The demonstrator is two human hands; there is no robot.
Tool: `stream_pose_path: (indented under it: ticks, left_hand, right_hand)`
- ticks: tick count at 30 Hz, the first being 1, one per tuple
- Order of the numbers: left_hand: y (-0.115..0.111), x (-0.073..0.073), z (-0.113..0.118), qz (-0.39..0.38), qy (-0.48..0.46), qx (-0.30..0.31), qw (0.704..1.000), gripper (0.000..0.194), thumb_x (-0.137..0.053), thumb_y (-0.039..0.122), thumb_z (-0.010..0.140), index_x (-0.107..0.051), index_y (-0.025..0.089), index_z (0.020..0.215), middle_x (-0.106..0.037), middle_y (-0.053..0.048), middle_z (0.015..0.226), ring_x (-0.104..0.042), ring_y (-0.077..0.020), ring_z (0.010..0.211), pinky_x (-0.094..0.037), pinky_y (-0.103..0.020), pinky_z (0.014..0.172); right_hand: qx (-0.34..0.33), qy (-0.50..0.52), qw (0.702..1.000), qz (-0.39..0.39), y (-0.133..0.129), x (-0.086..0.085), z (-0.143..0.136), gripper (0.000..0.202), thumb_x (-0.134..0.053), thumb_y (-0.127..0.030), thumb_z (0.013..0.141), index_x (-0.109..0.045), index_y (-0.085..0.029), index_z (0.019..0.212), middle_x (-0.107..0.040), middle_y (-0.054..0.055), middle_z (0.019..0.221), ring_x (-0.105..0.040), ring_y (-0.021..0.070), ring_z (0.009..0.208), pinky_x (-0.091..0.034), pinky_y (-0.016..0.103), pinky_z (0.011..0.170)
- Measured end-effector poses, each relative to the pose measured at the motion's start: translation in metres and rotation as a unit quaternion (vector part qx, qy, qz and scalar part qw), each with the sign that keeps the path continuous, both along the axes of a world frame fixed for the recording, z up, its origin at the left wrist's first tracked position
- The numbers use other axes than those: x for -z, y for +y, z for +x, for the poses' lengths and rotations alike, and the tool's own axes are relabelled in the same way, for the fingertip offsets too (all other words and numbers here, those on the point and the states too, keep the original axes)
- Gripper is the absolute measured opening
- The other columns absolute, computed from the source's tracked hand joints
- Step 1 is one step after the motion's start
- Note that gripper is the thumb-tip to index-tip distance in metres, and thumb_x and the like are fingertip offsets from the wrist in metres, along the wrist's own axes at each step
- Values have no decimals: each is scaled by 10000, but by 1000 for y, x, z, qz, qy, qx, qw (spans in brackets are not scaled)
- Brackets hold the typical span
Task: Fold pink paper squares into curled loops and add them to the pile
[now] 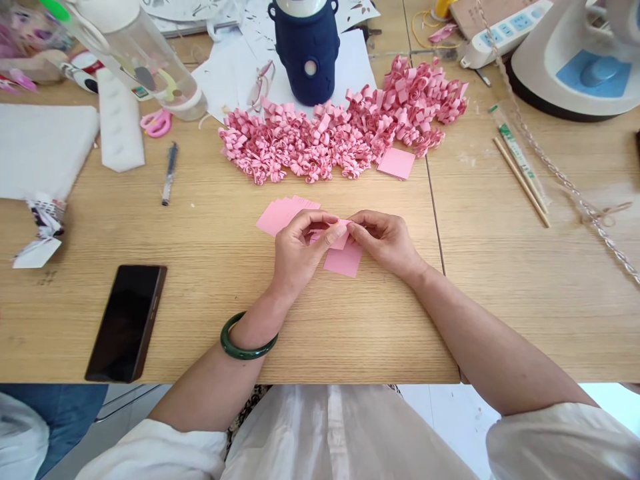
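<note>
A small pink sheet (342,242) is held by the fingertips of the left hand (301,250) and the right hand (389,243), over another pink square (343,263) laid on the wooden table (220,243). A fanned pink stack (281,214) is spread just beyond the left hand, and a long heap of curled pink pieces (310,147) is set farther back, before a dark blue container (306,57).

Illumination: bright, diffuse. Overexposure: smooth pale floor (613,400), lower right. Highlights: glossy dark-green ring-shaped bangle (249,355). Focus: fanned square pink paper sheets (280,215), sharp.
</note>
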State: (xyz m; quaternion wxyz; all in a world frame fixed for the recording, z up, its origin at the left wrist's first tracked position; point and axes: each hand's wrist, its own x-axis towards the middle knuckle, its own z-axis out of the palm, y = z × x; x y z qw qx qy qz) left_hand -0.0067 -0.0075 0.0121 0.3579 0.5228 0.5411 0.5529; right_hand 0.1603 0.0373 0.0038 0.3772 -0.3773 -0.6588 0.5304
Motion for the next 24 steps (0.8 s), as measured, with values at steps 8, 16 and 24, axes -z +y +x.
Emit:
stream_pose_path:
  ticks: [8, 16, 24]
  left_hand:
    - [-4, -4, 1, 16, 42, -10, 999, 163, -757, 345, 840, -766, 209, 930, -760, -20, 958, -697, -158, 930, -546, -280, 859]
    - [-4, 2, -1, -2, 103, -36, 994, 76, -765, 291, 812, -762, 236, 863, -755, 4, 874, -679, -148, 790, -552, -270, 733]
    - [-2, 5, 0, -28, 44, -19, 998, 139, -777, 323, 803, -761, 224, 899, -764, -12, 936, -706, -166, 884, -571, -274, 815]
  right_hand:
    - [20, 12, 1000, -9, -1, 3, -1, 301, -626, -439, 896, -696, -149, 852, -669, 22, 751, -594, 126, 675, -488, 254, 622]
    - [2, 5, 1000, -9, -2, 4, -3, 341, -609, -470, 896, -690, -142, 850, -687, 23, 787, -583, 119, 706, -472, 244, 643]
    - [12, -4, 999, -33, 1, 6, -4, 320, -647, -466, 873, -690, -149, 866, -679, 19, 774, -581, 111, 679, -479, 242, 626]
